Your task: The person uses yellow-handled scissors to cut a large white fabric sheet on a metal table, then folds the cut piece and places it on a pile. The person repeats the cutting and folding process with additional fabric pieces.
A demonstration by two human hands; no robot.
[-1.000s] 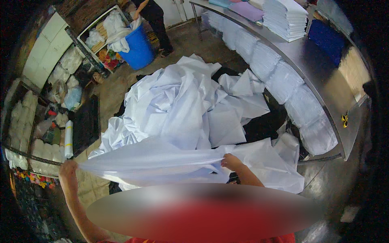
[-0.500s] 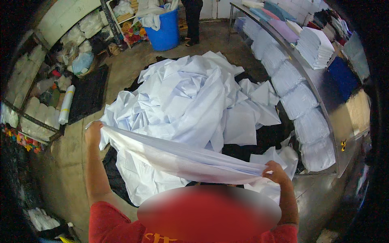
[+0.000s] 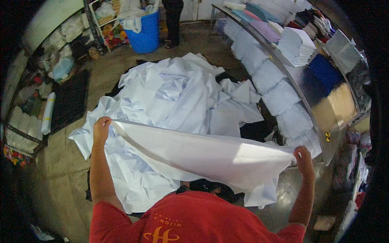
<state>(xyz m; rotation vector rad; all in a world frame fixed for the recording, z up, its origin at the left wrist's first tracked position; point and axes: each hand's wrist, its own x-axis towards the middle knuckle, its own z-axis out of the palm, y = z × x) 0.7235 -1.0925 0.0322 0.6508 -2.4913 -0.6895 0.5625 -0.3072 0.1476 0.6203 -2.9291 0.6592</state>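
Observation:
A white cloth [image 3: 198,152] is stretched between my two hands, its upper edge pulled nearly straight and its lower part hanging toward me. My left hand [image 3: 102,127] is closed on one end of that edge. Out to the right, my right hand [image 3: 303,158] pinches the other end, with a corner of the cloth dropping below it. Just beyond lies a large heap of crumpled white cloth [image 3: 166,93] on dark sheeting on the floor. Part of the heap is hidden behind the held cloth.
Along the right runs a metal table [image 3: 302,83] with folded linens [image 3: 296,44]; stacked packs of white cloth [image 3: 279,87] line its side. A blue bin [image 3: 142,34] and a standing person [image 3: 173,20] are at the back. Shelves with bundles [image 3: 24,125] and a dark mat [image 3: 71,101] are left.
My hands have spread farther apart, the right one moving outward and up. The cloth, bunched before, now hangs wider and more open. The whole view has shifted toward the right.

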